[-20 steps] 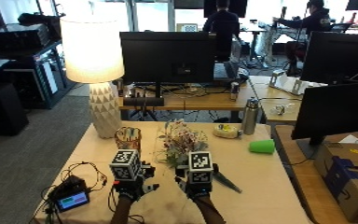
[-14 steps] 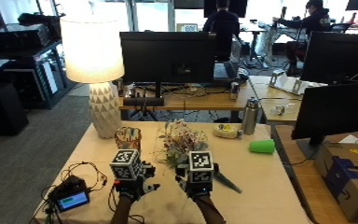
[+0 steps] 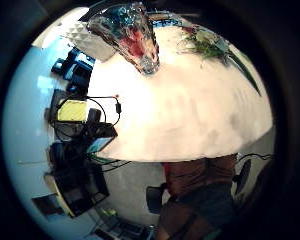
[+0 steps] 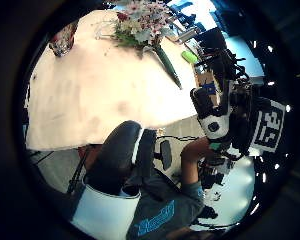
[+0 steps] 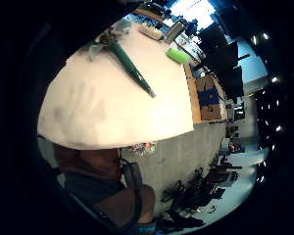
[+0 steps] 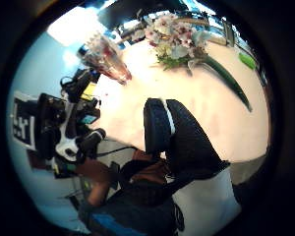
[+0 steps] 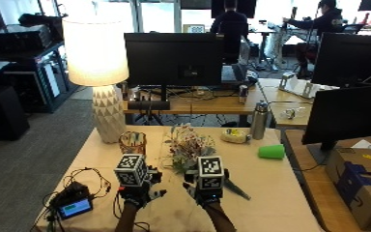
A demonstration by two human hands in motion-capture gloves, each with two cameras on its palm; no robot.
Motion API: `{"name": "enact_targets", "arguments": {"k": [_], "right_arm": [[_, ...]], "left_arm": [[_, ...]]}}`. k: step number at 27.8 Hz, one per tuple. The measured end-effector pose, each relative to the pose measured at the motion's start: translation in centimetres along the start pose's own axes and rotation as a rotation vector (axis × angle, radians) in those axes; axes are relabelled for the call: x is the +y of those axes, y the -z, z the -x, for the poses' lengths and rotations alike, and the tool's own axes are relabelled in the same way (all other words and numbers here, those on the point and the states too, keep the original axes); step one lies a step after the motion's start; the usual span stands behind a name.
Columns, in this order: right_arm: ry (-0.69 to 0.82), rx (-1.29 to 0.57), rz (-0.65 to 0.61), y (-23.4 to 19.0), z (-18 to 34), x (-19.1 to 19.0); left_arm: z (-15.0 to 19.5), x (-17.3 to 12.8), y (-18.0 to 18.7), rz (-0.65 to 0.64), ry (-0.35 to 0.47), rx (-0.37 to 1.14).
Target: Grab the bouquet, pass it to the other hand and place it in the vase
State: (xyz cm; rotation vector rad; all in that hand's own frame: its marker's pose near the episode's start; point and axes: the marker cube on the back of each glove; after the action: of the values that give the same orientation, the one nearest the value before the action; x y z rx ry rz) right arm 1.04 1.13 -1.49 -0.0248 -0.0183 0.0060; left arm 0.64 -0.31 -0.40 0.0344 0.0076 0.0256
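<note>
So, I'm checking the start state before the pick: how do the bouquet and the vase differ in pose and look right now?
The bouquet lies flat on the table, its green stem trailing toward the right hand; the vase stands upright nearer the lamp. The bouquet shows pale blossoms and green leaves; the vase is patterned glass and holds no flowers. Both rest on the table, untouched by either hand.

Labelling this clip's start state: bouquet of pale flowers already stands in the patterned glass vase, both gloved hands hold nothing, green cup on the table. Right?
Not quite. The bouquet of pale flowers is not in the patterned glass vase; it lies on the table beside it, as the outside view shows. The rest holds: left hand and right hand hold nothing, and the green cup is on the table.
</note>
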Motion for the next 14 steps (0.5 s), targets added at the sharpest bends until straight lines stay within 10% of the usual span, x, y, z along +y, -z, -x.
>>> {"name": "enact_targets", "arguments": {"k": [14], "right_arm": [[-0.140,0.002,0.128,-8.5,-12.8,-6.8]], "left_arm": [[0.5,0.2,-0.6,0.006,0.007,0.011]]}}
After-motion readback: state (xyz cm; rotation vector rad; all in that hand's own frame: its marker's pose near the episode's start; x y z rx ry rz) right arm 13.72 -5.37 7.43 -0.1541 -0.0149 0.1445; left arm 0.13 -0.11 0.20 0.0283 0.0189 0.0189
